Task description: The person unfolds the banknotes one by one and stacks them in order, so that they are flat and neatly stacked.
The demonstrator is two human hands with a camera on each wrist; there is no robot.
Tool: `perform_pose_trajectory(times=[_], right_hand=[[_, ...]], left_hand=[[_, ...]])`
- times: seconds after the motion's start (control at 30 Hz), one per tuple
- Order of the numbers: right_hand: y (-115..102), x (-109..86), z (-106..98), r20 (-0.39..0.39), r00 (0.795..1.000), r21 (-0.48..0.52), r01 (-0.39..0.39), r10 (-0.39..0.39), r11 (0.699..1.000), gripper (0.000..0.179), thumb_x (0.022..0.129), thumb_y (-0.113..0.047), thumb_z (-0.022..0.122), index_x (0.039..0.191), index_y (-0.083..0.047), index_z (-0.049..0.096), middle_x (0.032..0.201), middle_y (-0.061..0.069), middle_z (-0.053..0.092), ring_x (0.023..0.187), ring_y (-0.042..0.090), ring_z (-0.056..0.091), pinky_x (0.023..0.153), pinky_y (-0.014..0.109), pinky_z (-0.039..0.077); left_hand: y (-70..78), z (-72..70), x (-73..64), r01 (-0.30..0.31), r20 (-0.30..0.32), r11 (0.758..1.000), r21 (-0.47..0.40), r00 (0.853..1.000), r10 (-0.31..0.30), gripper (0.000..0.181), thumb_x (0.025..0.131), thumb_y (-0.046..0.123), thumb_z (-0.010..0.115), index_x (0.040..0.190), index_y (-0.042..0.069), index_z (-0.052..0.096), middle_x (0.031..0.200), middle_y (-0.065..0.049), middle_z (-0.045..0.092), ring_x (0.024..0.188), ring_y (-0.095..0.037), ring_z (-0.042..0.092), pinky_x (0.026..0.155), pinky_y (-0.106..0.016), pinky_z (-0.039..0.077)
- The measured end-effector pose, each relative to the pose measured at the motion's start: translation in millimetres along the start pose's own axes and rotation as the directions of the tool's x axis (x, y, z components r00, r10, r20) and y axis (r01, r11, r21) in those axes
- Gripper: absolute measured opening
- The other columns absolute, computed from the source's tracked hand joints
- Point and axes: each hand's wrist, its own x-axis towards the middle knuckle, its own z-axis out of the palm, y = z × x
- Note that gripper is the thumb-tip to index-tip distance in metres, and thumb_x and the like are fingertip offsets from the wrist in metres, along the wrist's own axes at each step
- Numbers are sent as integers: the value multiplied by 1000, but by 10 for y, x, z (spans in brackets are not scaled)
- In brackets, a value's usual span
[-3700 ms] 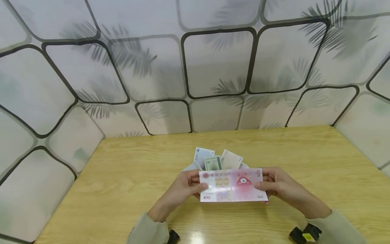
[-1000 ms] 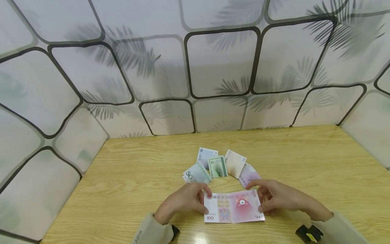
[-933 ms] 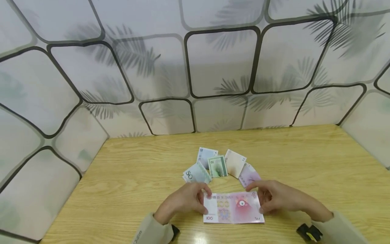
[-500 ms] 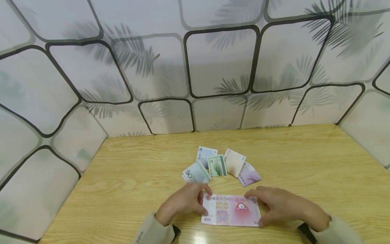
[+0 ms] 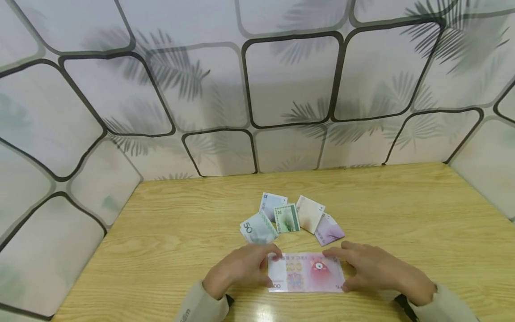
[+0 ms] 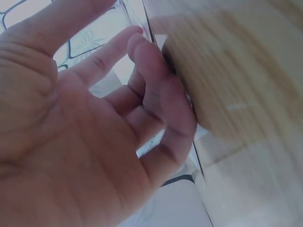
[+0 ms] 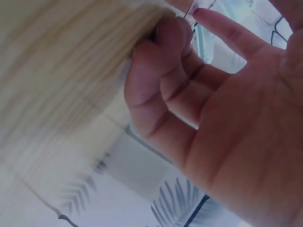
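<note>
In the head view a pink 100 play banknote (image 5: 303, 273), with a cartoon one-eyed figure, lies spread flat on the wooden table (image 5: 181, 210). My left hand (image 5: 241, 268) touches its left end, index finger at the far corner and thumb at the near one. At the right end, my right hand (image 5: 374, 268) touches the far and near corners likewise. Both wrist views show the left hand (image 6: 94, 123) and right hand (image 7: 227, 109) with loosely bent fingers resting against the table. The note itself is mostly hidden there.
Beyond the note several folded banknotes form a fan: a green-blue 50 (image 5: 259, 228), a blue one (image 5: 272, 205), a green 2 (image 5: 287, 218), a beige one (image 5: 310, 214) and a purple one (image 5: 329, 229). A patterned cloth wall (image 5: 289, 89) closes off the table's back.
Both hands have brought the pink banknote down from mid-air to the table. Its middle crease has flattened out. The right hand's grip has loosened and its fingers have spread.
</note>
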Motion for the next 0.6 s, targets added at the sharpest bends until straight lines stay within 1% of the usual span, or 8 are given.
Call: perform_pose_trajectory(times=[0.07,0.1,0.2,0.3,0.33,0.4,0.53,0.6], right_hand=[[19,-2,-7,-4,1000,-17,-12,12,1000,67,79,-37,86,137,-16,62,99,-2,51,78,12,48,63,33,46],[29,-3,-11,-10,1000,-27,-15,14,1000,67,79,-37,86,138,-16,62,104,1,55,82,15,53,67,37,50],[69,14,-21,-40,999,-62,-1,-1,998,67,80,-38,85,138,-14,62,106,5,56,83,17,54,68,42,52],[104,47,-35,-52,998,-54,20,-23,998,67,82,-36,84,139,-11,61,92,-3,49,74,10,46,61,31,44],[113,60,-39,-51,998,-46,24,-26,999,66,82,-35,84,139,-10,61,88,-5,45,70,8,40,59,28,38],[118,81,-47,-45,999,-31,26,-27,999,66,83,-32,84,139,-9,60,85,-6,42,68,7,37,58,26,35],[111,92,-50,-39,999,-20,27,-28,999,65,82,-32,84,138,-7,61,83,-6,41,68,6,37,58,26,34],[102,85,-47,-41,998,-29,38,-39,999,65,82,-33,84,138,-7,61,83,-6,41,69,6,36,58,26,34]], left_hand=[[1,-2,3,-8,-16,999,39,1000,8,53,74,14,90,121,20,66,77,8,51,68,-6,47,60,-24,43],[-1,-4,7,-8,-21,999,51,1000,9,53,75,15,90,122,19,66,77,8,51,68,-6,47,60,-23,43],[-13,-19,27,-11,-32,996,85,999,14,53,77,16,89,125,19,66,76,8,51,66,-6,46,60,-23,43],[-27,-43,66,-4,-28,996,91,1000,6,53,79,16,87,128,18,66,75,8,51,65,-6,45,60,-23,42],[-32,-50,79,-1,-25,996,93,1000,3,53,80,16,87,129,17,66,74,8,51,65,-6,45,60,-23,42],[-41,-59,98,4,-18,996,91,1000,-2,53,80,16,86,129,17,66,74,8,51,64,-6,45,60,-23,42],[-55,-66,99,9,-14,997,83,1000,-8,54,79,16,87,130,17,66,75,7,51,66,-7,46,60,-23,42],[-56,-65,84,10,-13,995,96,1000,-9,55,78,18,88,129,19,67,78,8,52,70,-7,47,63,-24,43]])
